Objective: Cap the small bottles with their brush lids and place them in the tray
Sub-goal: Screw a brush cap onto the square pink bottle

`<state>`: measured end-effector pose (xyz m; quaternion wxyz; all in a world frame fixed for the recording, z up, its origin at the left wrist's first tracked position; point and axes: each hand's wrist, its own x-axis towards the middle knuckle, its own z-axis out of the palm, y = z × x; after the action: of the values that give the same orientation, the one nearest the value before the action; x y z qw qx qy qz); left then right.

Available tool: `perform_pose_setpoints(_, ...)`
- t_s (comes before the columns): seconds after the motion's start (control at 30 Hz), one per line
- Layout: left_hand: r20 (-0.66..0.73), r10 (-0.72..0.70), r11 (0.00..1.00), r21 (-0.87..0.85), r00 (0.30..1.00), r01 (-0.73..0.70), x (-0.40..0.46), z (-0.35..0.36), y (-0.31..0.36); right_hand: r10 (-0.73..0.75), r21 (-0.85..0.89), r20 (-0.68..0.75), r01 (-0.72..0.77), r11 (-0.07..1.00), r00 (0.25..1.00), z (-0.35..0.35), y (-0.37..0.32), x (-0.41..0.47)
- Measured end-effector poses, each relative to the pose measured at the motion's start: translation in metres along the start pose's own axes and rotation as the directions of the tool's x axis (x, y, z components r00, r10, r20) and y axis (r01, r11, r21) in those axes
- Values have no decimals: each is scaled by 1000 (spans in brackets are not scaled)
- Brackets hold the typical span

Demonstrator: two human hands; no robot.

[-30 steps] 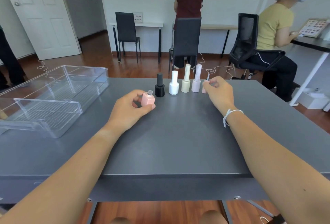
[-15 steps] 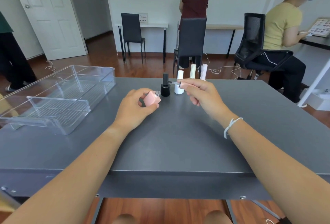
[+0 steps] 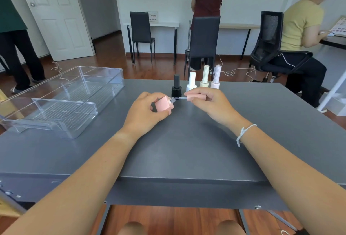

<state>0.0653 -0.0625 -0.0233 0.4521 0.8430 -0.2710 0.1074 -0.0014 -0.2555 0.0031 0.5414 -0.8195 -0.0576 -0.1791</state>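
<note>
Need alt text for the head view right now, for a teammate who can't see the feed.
Left hand holds a tilted pink bottle; right hand holds its pink brush lid, brush tip at the neck. Four capped bottles stand behind; a clear tray sits left on the grey table.

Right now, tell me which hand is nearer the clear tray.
Left. The left hand, gripping the pink bottle, sits just right of the clear tray. The right hand, pinching the brush lid, lies farther right, beyond the bottle.
</note>
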Motion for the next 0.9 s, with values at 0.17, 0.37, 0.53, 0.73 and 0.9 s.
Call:
perform_pose_setpoints(0.17, -3, 15, 1000, -9, 1000, -15, 0, 0, 0, -4, -9, 13, 4, 1000, 1000, 0, 1, -1)
perform_pose_setpoints(0.37, 7, 12, 1000, 1, 1000, -12, 0, 1, -1, -10, -48, 28, 11, 999, 1000, 1, 3, -1)
perform_pose_setpoints(0.53, 16, 30, 999, 20, 999, -31, 0, 1, -1, -76, -109, 44, 80, 991, 996, 4, 4, 0)
perform_pose_setpoints(0.73, 31, 39, 998, 48, 999, -40, -1, 1, -1, -122, -202, 47, 129, 971, 991, 5, 7, 2)
perform_pose_setpoints(0.9, 47, 57, 996, 70, 997, -60, -1, 1, 0, -151, -293, 76, 167, 941, 986, 7, 7, 1)
